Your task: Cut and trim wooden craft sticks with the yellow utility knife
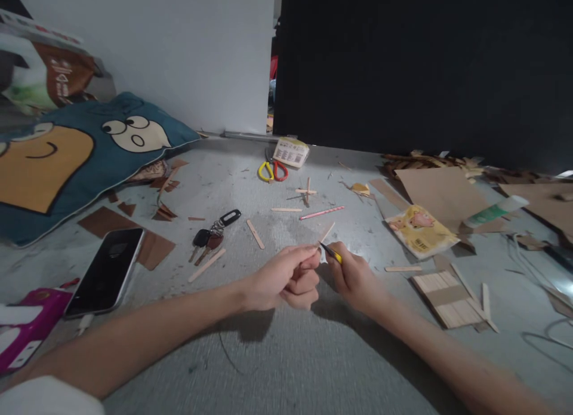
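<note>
My left hand (293, 277) is closed, pinching a small piece at its fingertips. A thin wooden craft stick (328, 230) juts up and right from about there; its lower end is hidden. My right hand (356, 277) grips a yellow craft knife (333, 255), its dark blade pointing up and left at the left fingertips. Whether the blade touches the stick I cannot tell. Beyond the hands lie a pink striped straw (322, 212), a flat craft stick (286, 210) and sticks joined in a cross (307, 191).
Left lie keys (209, 238), a phone (107, 271) and a blue cushion (129, 128). Scissors (272, 171) rest near the back wall. Rightward are a bundle of craft sticks (447, 295), a yellow packet (418, 230), a glue stick (495, 212) and cardboard (443, 191).
</note>
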Motion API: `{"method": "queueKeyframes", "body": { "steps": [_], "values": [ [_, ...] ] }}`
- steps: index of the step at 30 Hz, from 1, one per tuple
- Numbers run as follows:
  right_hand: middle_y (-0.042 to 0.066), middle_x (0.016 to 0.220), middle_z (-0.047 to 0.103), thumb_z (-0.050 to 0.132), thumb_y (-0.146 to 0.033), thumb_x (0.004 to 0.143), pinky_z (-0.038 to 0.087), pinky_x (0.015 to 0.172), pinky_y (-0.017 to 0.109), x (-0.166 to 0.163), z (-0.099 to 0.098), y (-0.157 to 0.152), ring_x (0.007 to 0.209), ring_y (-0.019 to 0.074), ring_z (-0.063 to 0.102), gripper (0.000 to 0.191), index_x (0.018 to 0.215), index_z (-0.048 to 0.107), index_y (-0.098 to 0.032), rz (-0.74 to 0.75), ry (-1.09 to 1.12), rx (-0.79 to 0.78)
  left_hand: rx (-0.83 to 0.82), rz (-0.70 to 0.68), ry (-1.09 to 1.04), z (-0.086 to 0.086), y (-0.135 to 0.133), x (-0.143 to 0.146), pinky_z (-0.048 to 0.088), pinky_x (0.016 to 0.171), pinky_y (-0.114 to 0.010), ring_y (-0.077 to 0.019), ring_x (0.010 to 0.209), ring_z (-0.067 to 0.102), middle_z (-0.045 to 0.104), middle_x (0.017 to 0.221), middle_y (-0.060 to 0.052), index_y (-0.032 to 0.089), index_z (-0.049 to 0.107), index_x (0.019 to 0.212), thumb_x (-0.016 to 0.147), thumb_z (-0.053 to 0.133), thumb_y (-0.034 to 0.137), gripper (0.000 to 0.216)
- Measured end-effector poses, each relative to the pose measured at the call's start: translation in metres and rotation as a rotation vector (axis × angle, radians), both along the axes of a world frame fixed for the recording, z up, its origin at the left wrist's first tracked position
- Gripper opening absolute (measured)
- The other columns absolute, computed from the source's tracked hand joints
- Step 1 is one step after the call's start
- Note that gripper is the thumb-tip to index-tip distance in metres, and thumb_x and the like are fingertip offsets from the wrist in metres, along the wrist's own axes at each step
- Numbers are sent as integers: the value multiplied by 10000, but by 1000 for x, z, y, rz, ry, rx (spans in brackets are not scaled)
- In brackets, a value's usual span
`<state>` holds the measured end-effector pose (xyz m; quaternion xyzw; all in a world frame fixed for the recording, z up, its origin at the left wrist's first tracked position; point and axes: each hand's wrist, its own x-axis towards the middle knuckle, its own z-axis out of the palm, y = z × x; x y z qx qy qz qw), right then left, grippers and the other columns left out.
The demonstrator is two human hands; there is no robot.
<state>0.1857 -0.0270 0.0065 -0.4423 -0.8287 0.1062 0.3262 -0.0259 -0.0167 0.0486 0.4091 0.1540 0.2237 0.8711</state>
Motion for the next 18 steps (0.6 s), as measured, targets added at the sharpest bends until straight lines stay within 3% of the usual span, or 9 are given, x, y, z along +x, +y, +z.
{"method": "queueKeyframes", "body": {
  "steps": [4, 9, 11, 18],
  "values": [
    [-22, 673, 586, 388, -210, 1056, 416, 526, 283, -2, 1, -2, 502, 188, 566, 105, 998, 452, -270, 13, 47, -14, 1, -35, -28, 0, -2, 1, 133, 387, -211, -78, 337, 113, 194, 449, 142, 260, 316, 781, 1061, 429, 567, 431],
    [-18, 666, 589, 375, -228, 1052, 404, 537, 279, -2, 3, -4, 510, 190, 571, 119, 966, 444, -271, 5, 30, -55, 443, 230, 207, -9, -4, 5, 214, 412, -211, -70, 398, 224, 268, 505, 130, 252, 351, 769, 1067, 460, 548, 434],
    [-14, 672, 591, 367, -241, 1052, 406, 548, 276, -2, 3, -4, 528, 195, 588, 119, 967, 447, -267, -8, 19, -92, 549, 293, 296, -10, -4, 5, 249, 426, -214, -74, 418, 276, 313, 512, 116, 247, 364, 759, 1075, 448, 525, 429],
    [-42, 634, 528, 360, -273, 1043, 368, 535, 265, -3, 8, -1, 496, 174, 520, 128, 924, 405, -271, 13, 36, -164, 253, 163, 90, -7, -1, 6, 141, 388, -192, -66, 351, 163, 232, 468, 145, 261, 334, 756, 1047, 450, 537, 418]
  ]
}}
